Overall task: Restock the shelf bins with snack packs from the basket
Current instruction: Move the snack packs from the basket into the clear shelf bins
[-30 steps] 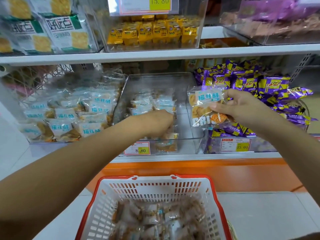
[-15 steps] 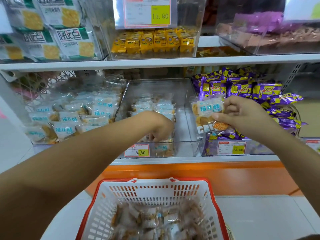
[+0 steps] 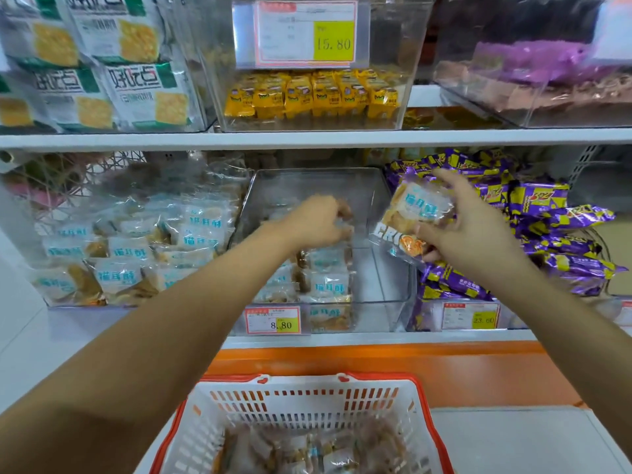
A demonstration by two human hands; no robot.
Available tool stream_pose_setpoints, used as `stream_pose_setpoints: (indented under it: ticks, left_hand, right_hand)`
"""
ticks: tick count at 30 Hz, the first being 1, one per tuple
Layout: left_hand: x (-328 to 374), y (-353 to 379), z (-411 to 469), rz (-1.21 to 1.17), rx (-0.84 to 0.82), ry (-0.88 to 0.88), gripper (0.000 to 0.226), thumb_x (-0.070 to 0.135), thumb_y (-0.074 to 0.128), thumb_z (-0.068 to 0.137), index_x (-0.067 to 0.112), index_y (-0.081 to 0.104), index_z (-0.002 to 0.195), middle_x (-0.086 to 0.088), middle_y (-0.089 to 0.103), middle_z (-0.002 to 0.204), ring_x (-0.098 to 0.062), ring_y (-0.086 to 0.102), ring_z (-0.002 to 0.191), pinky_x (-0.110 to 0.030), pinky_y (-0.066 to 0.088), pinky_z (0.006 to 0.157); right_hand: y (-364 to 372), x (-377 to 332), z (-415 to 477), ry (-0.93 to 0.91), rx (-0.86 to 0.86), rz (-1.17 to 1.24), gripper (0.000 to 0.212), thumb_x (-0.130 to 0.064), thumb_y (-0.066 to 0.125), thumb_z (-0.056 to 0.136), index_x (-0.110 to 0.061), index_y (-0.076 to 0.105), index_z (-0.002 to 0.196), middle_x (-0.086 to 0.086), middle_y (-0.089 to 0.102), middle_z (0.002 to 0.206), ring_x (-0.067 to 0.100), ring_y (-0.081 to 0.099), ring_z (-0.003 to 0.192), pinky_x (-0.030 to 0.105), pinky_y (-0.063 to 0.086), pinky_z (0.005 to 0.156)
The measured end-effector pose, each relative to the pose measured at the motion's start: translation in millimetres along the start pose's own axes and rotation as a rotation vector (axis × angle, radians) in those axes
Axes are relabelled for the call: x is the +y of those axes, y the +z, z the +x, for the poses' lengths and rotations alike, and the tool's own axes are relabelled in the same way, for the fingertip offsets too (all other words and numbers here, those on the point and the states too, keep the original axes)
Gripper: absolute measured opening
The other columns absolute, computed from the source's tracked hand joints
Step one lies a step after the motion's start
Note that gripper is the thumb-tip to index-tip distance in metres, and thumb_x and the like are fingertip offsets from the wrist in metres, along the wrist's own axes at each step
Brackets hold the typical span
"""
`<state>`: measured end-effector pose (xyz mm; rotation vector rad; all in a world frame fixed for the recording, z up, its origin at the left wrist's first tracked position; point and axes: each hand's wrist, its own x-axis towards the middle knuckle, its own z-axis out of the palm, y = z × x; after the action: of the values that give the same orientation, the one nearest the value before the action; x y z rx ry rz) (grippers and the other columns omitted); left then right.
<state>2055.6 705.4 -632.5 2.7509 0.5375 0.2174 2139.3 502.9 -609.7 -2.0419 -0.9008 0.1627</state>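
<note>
clear snack pack in right hand

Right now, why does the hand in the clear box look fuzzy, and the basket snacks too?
Head view: the left hand is smeared by motion inside the clear bin; the packs in the basket blur near the frame's bottom edge, where the wide lens stretches things; the 15.80 price tag reads sharply.

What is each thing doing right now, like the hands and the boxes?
left hand: inside the middle bin, fingers curled, grip blurred.
right hand: pinching the snack pack.
snack pack: held up, off the shelf.
middle bin: partly filled, right side bare.
basket: has packs inside.
purple packs: heaped above their bin.
</note>
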Motion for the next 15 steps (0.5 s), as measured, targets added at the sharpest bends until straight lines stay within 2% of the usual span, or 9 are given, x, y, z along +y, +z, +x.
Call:
stream_pose_setpoints:
  ticks: [1,3,7,9,12,15]
  left_hand:
    - [-3.7,6.6,6.9,0.038,-0.043,0.009,0.037,0.032,0.062,0.089,0.013,0.060,0.120,-0.006,0.062,0.121,-0.024,0.057,0.112,-0.029,0.045,0.091]
    - [-7.3,13.8,18.3,0.095,-0.097,0.020,0.043,0.032,0.060,0.090,0.011,0.053,0.127,-0.013,0.056,0.130,-0.029,0.053,0.116,-0.030,0.041,0.091]
    - [-15.9,24.4,36.9,0.155,-0.158,0.040,0.046,0.031,0.054,0.094,0.014,0.048,0.136,-0.010,0.046,0.143,-0.027,0.047,0.127,-0.028,0.037,0.098]
    - [-19.5,28.5,41.6,0.205,-0.210,0.012,0.046,0.033,0.049,0.097,0.016,0.044,0.140,-0.009,0.041,0.147,-0.028,0.043,0.131,-0.031,0.035,0.105]
    - [-25.3,29.3,44.9,0.247,-0.264,-0.008,0.040,0.020,0.041,0.100,0.015,0.042,0.140,-0.012,0.047,0.141,-0.031,0.049,0.125,-0.035,0.040,0.099]
    - [-32.4,29.9,43.8,0.258,-0.204,-0.031,0.034,0.025,0.042,0.099,0.010,0.052,0.128,-0.014,0.057,0.127,-0.031,0.057,0.112,-0.035,0.046,0.088]
  right_hand:
    - [3.9,-4.0,4.5,-0.026,0.007,-0.044,0.063,-0.010,0.068,0.085,-0.031,0.040,0.137,0.002,0.066,0.099,0.016,0.069,0.061,0.028,0.058,0.056]
    - [11.9,-14.3,13.9,-0.051,0.023,-0.164,0.050,-0.011,0.068,0.083,-0.021,0.050,0.129,0.006,0.065,0.106,0.019,0.066,0.074,0.031,0.056,0.063]
    - [34.0,-37.2,39.8,-0.061,0.086,-0.489,0.035,-0.017,0.064,0.085,-0.004,0.055,0.116,0.019,0.063,0.109,0.036,0.059,0.100,0.037,0.045,0.076]
    - [50.0,-45.2,54.2,-0.051,0.069,-0.663,0.027,-0.019,0.060,0.089,0.000,0.059,0.109,0.022,0.062,0.110,0.039,0.058,0.103,0.037,0.044,0.075]
    - [76.8,-47.9,83.1,-0.026,0.013,-0.863,0.035,-0.013,0.053,0.094,0.002,0.048,0.126,0.019,0.059,0.122,0.036,0.056,0.114,0.037,0.048,0.084]
    - [99.0,-42.1,119.9,0.136,0.002,-0.848,0.038,-0.009,0.050,0.095,0.000,0.043,0.132,0.017,0.051,0.135,0.032,0.049,0.126,0.037,0.046,0.092]
